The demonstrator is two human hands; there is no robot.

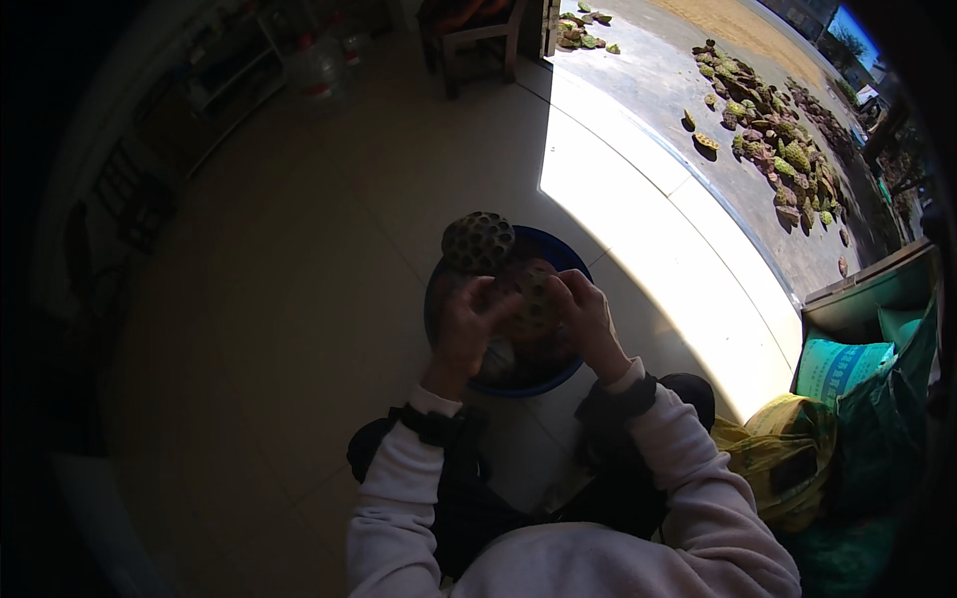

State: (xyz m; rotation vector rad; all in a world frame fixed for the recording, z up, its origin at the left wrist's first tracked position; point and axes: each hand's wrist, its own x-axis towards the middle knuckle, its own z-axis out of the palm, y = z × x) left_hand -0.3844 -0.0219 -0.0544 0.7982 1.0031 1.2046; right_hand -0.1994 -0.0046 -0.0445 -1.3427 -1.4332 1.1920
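Both my hands hold one dark lotus seed pod over a blue basin on the tiled floor. My left hand grips the pod's left side, my right hand its right side, fingers curled on it. Another round brown seed pod, its holed face up, rests on the far left rim of the basin. More dark pods fill the basin, partly hidden by my hands. My sleeves are white, with dark bands at the wrists.
Sunlit paving outside the doorway carries a heap of several green and brown pods. Green and yellow sacks stand at my right. A wooden stool and shelves are far back in shade.
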